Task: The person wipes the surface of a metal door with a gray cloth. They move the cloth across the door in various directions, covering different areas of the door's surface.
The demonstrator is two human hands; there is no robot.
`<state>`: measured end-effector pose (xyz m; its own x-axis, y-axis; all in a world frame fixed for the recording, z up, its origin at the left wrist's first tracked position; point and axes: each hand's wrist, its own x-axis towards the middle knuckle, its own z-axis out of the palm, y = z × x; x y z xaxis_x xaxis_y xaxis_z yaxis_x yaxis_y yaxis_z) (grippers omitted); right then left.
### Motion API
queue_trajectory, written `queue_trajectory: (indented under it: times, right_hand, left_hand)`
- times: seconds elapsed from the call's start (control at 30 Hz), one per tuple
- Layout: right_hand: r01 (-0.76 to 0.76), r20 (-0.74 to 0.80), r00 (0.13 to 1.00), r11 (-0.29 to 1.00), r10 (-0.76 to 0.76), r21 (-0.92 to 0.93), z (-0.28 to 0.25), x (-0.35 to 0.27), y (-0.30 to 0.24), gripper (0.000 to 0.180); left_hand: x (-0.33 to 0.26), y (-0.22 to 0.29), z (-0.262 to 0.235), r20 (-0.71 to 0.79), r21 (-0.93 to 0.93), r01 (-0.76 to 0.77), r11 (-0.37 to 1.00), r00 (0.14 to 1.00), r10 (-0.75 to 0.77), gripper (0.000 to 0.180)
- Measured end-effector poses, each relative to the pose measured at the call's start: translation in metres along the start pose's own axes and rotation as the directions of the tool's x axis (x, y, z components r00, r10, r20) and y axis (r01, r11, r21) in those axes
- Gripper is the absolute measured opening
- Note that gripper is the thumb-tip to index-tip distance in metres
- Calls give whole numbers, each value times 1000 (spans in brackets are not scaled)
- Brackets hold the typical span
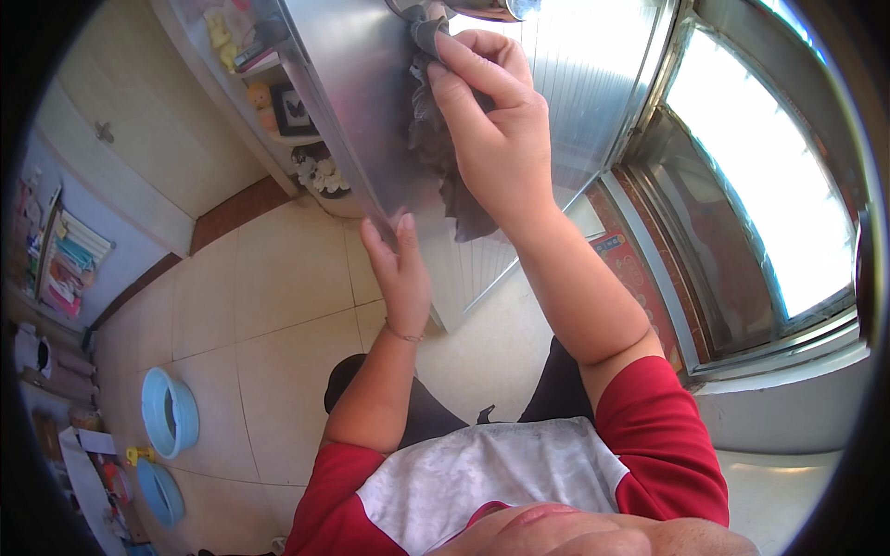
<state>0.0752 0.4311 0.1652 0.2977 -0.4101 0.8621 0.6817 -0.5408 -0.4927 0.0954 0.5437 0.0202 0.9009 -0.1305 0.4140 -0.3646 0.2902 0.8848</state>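
My right hand (pixel 498 107) pinches the top end of a dark grey ruffled cloth (pixel 471 206) between thumb and fingers. The cloth hangs down in loose folds along the metallic surface of a tall silvery panel or counter (pixel 348 65); its exact kind is unclear. Below and to the left, my left hand (pixel 401 278) rests at the near edge of that panel, fingers stretched out and apart, holding nothing. Close to the right fingertips, at the top of the view, sits a shiny metal rounded object (pixel 487 9), partly cut off.
Left of the panel stand shelves with small figures and a framed butterfly (pixel 292 109). A light blue basin (pixel 171 413) and a darker blue basin (pixel 160 493) are on the tiled floor (pixel 287 371). To the right is a bright window (pixel 756 157). A door (pixel 139 120) is at the far left.
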Motion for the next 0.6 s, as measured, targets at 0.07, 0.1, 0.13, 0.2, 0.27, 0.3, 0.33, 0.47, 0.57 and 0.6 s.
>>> queue_trajectory:
  times: [0.07,0.1,0.13,0.2,0.27,0.3,0.33,0.47,0.57,0.6]
  right_hand:
    - [-89,-10,996,992,90,85,1,-2,-8,23]
    - [-126,-20,991,985,129,119,3,-3,-10,23]
    - [-162,-30,985,975,169,155,5,-4,-13,24]
    - [-208,-50,974,960,221,190,7,-5,-16,24]
    - [-227,-75,967,956,244,188,8,-5,-18,25]
    - [-225,-75,967,954,243,197,8,-5,-17,25]
    - [-222,-75,967,953,242,205,8,-4,-15,24]
    - [-234,-52,965,938,255,257,4,-2,-10,25]
    - [-254,-33,962,933,271,255,0,-3,-9,25]
    - [-271,-26,957,921,290,280,0,-3,-9,25]
  left_hand:
    - [-1,-1,1,9,-24,0,1000,1000,0,42]
    - [-2,-2,1,9,-43,-5,999,1000,5,42]
    - [-2,-3,2,10,-60,-10,998,1000,11,43]
    - [-4,-2,3,6,-76,2,997,1000,-1,44]
    - [-4,-2,5,0,-82,-1,997,1000,1,44]
    - [-3,-3,6,-5,-79,-9,997,1000,9,44]
    - [-4,-4,6,-10,-77,-17,997,1000,16,43]
    - [-6,-5,6,-9,-46,-35,998,999,34,39]
    - [-7,-5,4,9,-13,-40,999,999,40,35]
    - [-7,-7,3,12,-31,-28,999,1000,28,38]
